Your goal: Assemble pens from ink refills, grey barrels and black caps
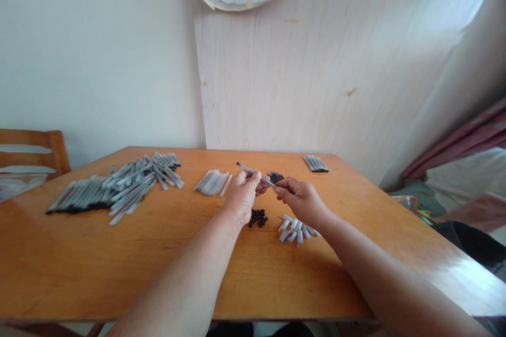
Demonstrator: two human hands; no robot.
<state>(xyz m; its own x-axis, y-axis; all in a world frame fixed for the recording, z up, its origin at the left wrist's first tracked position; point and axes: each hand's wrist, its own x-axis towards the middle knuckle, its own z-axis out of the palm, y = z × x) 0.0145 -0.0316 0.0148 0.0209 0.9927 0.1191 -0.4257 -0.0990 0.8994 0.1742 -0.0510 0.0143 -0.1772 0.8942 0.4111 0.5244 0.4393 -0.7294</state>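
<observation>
Forearms (182, 274) nearest, my left hand (241, 195) and right hand (302, 200) narrowly pinch one slim tube (245, 168) near the black pieces (259, 217) — a slackened pinch could drop it among them, scattering them.

No text, label, brand, number or sign is showing legibly anywhere in view.
</observation>
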